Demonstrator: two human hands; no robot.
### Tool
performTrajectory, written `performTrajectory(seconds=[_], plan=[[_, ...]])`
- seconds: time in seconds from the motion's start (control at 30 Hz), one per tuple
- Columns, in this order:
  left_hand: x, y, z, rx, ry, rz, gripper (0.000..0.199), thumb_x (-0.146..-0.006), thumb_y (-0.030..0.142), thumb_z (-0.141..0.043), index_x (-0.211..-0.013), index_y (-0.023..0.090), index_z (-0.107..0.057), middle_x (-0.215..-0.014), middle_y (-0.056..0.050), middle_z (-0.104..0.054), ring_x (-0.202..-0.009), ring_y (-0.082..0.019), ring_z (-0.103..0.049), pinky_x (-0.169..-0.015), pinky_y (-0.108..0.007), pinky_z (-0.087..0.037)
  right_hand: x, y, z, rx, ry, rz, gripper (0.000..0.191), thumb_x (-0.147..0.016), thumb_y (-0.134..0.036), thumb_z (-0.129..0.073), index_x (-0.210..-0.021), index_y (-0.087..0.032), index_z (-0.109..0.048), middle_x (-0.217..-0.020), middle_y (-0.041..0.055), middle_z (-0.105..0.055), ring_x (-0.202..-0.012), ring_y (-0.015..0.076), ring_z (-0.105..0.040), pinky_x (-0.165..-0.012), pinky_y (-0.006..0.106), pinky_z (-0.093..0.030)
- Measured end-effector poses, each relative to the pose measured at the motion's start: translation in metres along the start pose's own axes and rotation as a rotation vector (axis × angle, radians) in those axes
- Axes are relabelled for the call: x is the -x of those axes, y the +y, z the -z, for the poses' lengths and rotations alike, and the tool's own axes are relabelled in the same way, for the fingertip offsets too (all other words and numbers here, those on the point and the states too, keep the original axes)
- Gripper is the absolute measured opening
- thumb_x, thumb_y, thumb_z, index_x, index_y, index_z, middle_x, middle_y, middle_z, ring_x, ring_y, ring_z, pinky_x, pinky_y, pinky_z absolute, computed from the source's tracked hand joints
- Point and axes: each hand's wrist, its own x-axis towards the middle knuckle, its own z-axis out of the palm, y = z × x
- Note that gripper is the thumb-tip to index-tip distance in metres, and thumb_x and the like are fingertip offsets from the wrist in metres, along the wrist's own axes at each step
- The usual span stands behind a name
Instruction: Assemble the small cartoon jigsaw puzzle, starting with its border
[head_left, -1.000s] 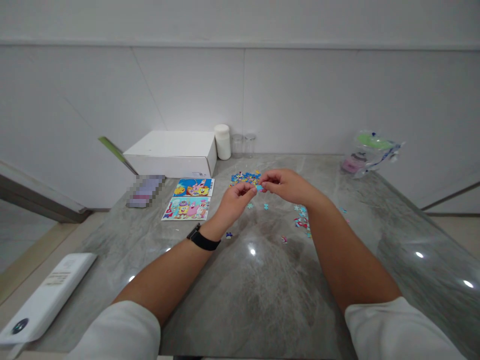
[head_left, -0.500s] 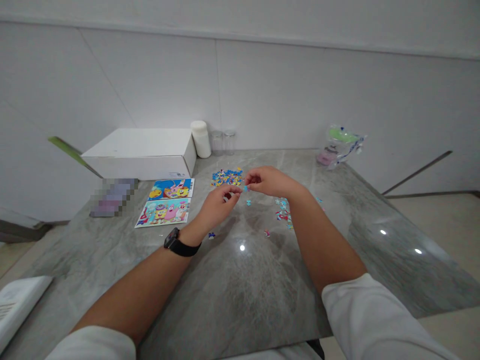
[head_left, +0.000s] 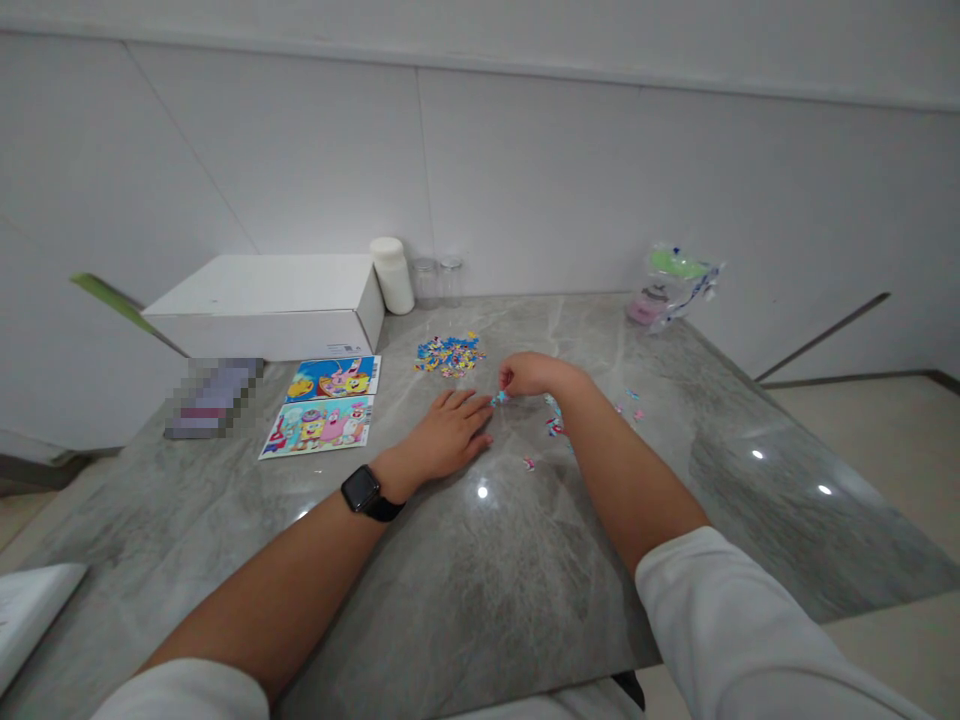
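My left hand (head_left: pixel 450 435), with a black watch on the wrist, lies palm down on the grey table, fingers spread. Its fingertips are beside a light-blue puzzle piece (head_left: pixel 502 397). My right hand (head_left: pixel 525 374) is closed at the fingertips on that small piece, low over the table. Behind my hands is a pile of blue and yellow puzzle pieces (head_left: pixel 450 355). Another group of pieces (head_left: pixel 554 426) is partly hidden by my right forearm. A single pink piece (head_left: pixel 529 464) lies nearer to me.
Two cartoon picture cards (head_left: pixel 319 425) lie at the left, by a white box (head_left: pixel 262 325). Near the wall stand a white bottle (head_left: pixel 393 277) and two clear jars (head_left: pixel 437 282). A plastic bag (head_left: pixel 667 290) sits at the back right. The grey table (head_left: pixel 465 600) extends toward me.
My left hand has come down flat with its fingers spread. My right hand has moved slightly lower, with its fingertips at the light-blue piece. The view has shifted a little.
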Motion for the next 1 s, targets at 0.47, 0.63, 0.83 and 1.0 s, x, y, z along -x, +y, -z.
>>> performTrajectory(seconds=[0.47,0.63,0.83,1.0], plan=[[-0.002,0.0,0.0,-0.026,-0.035,0.011,0.054,-0.109,0.048,-0.047,-0.151,0.017,-0.06,-0.155,-0.014,-0.061,-0.148,-0.037,-0.048,-0.128,-0.059,-0.026,-0.009,-0.015,-0.012,0.028,-0.033,-0.011,0.03,-0.087,-0.021,-0.07,-0.112,-0.018,-0.085,-0.111,0.0102,-0.084,-0.097,0.0222,-0.076,-0.075,0.024,-0.049],[-0.001,-0.001,0.003,-0.032,-0.02,0.019,0.051,-0.108,0.047,-0.047,-0.148,0.019,-0.063,-0.152,-0.013,-0.064,-0.144,-0.036,-0.051,-0.125,-0.056,-0.029,-0.009,-0.022,-0.013,0.039,0.003,0.005,0.032,-0.089,-0.019,-0.067,-0.115,-0.017,-0.085,-0.114,0.0106,-0.084,-0.101,0.0228,-0.076,-0.077,0.025,-0.05],[-0.003,-0.001,0.002,-0.032,0.009,0.035,0.046,-0.108,0.044,-0.048,-0.141,0.019,-0.069,-0.142,-0.013,-0.07,-0.133,-0.034,-0.059,-0.12,-0.055,-0.035,-0.011,-0.024,-0.017,0.044,0.038,-0.022,0.029,-0.089,-0.022,-0.07,-0.113,-0.017,-0.085,-0.115,0.0118,-0.083,-0.104,0.0238,-0.076,-0.081,0.024,-0.051],[-0.003,0.001,0.003,-0.042,0.023,0.034,0.044,-0.108,0.044,-0.047,-0.137,0.021,-0.071,-0.14,-0.012,-0.072,-0.131,-0.033,-0.06,-0.117,-0.053,-0.037,-0.011,-0.026,-0.018,0.038,0.057,-0.02,0.03,-0.09,-0.023,-0.069,-0.114,-0.014,-0.084,-0.117,0.0154,-0.082,-0.103,0.0258,-0.077,-0.083,0.026,-0.052]])
